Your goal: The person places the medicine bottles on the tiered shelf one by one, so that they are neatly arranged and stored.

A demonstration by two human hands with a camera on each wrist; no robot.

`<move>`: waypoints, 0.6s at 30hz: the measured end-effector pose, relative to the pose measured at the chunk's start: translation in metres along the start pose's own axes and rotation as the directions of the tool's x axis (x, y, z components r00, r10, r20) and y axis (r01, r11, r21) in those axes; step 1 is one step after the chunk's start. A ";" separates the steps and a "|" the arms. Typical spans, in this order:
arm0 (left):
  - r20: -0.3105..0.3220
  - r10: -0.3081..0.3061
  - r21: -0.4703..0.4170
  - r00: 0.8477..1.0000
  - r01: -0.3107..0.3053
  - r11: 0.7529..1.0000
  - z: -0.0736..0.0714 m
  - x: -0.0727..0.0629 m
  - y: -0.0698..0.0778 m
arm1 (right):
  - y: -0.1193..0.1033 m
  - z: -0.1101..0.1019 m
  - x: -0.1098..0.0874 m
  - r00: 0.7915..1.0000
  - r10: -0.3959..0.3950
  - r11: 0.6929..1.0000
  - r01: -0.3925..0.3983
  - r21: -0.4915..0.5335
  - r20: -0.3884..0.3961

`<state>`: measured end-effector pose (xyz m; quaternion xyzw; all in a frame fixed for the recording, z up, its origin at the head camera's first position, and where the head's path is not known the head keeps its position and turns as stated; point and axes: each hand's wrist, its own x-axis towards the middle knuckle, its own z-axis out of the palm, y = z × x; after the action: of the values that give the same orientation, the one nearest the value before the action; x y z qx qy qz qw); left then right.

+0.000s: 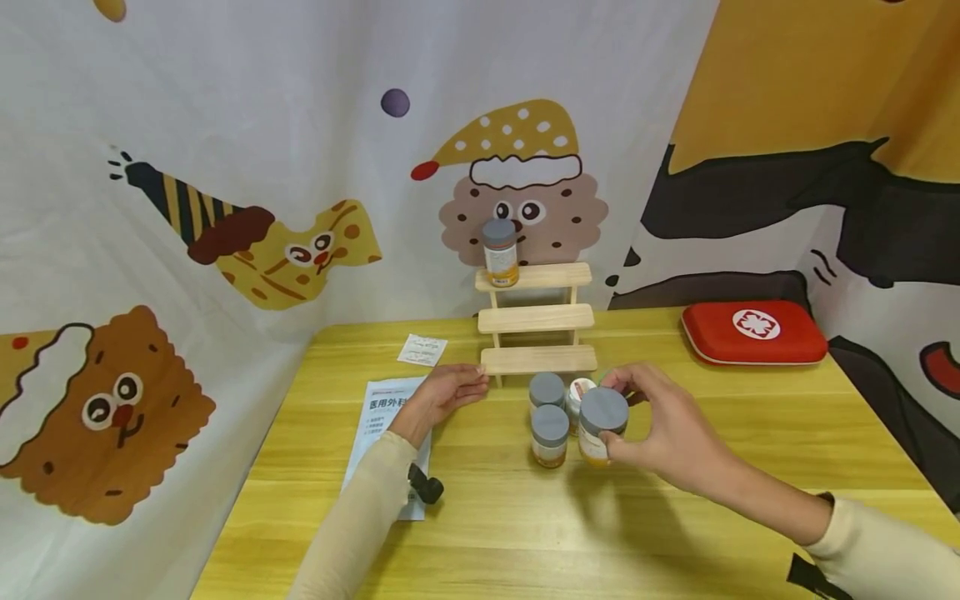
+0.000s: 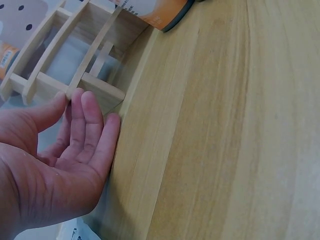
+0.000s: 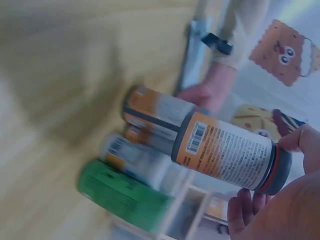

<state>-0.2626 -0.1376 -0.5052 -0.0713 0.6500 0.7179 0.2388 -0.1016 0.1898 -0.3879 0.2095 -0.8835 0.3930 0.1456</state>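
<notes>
My right hand (image 1: 678, 429) holds a pill bottle (image 3: 227, 150) by its grey lid, thumb on one side and fingers on the other. The bottle has a white and orange label and is lifted among the other bottles. With thumb and fingertips, my left hand (image 2: 65, 155) pinches the end of the lowest step of a small three-step wooden rack (image 1: 536, 360). Two more grey-lidded bottles (image 1: 550, 435) stand in front of the rack, beside a white-capped bottle (image 1: 581, 390). A green bottle (image 3: 122, 192) shows in the right wrist view. Another grey-lidded bottle (image 1: 500, 252) stands on the top step.
A red case (image 1: 753, 332) with a white emblem lies at the back right of the wooden table (image 1: 510, 533). On the left are a pale blue printed packet (image 1: 371, 433) and a small white packet (image 1: 422, 350). A cartoon-print curtain (image 1: 300, 125) hangs behind.
</notes>
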 end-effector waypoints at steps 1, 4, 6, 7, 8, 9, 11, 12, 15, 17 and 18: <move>0.002 0.001 0.000 1.000 -0.001 1.000 -0.001 0.000 0.000 | -0.003 -0.003 0.003 1.000 -0.008 1.000 0.008 0.003 -0.003; -0.001 0.005 -0.005 1.000 -0.005 1.000 -0.003 0.001 -0.001 | -0.011 -0.011 0.014 0.999 -0.044 0.999 0.044 0.006 -0.017; -0.003 0.008 -0.009 1.000 -0.008 1.000 -0.004 0.001 -0.001 | -0.015 -0.016 0.021 0.998 -0.061 0.998 0.062 0.015 -0.020; -0.004 0.007 -0.011 1.000 -0.007 1.000 -0.005 0.001 -0.001 | -0.016 -0.017 0.025 0.997 -0.071 0.997 0.071 0.015 -0.021; -0.004 0.009 -0.012 1.000 -0.009 1.000 -0.005 0.000 -0.001 | -0.018 -0.019 0.028 0.997 -0.076 0.997 0.077 0.014 -0.022; -0.004 0.009 -0.013 1.000 -0.009 1.000 -0.005 0.000 -0.001 | -0.018 -0.021 0.031 0.997 -0.077 0.997 0.077 0.015 -0.021; 0.000 0.009 -0.011 1.000 -0.009 1.000 -0.005 0.000 -0.001 | -0.019 -0.024 0.036 0.997 -0.076 0.997 0.076 0.021 -0.016; 0.000 0.008 -0.010 1.000 -0.008 1.000 -0.004 0.000 -0.001 | -0.019 -0.026 0.039 0.997 -0.074 0.997 0.074 0.025 -0.011; -0.001 0.003 -0.007 1.000 -0.003 1.000 -0.002 0.000 -0.001 | -0.016 -0.031 0.048 0.998 -0.060 0.997 0.060 0.040 0.001; -0.003 0.000 -0.008 1.000 0.000 1.000 0.000 0.001 0.000 | -0.013 -0.033 0.054 0.998 -0.056 0.997 0.055 0.053 0.012; -0.002 -0.002 -0.010 1.000 0.002 1.000 0.001 0.001 0.000 | -0.012 -0.034 0.057 0.999 -0.051 0.997 0.050 0.055 0.014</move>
<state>-0.2631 -0.1366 -0.5059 -0.0738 0.6465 0.7209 0.2386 -0.1420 0.1937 -0.3339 0.2388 -0.8678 0.4116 0.1428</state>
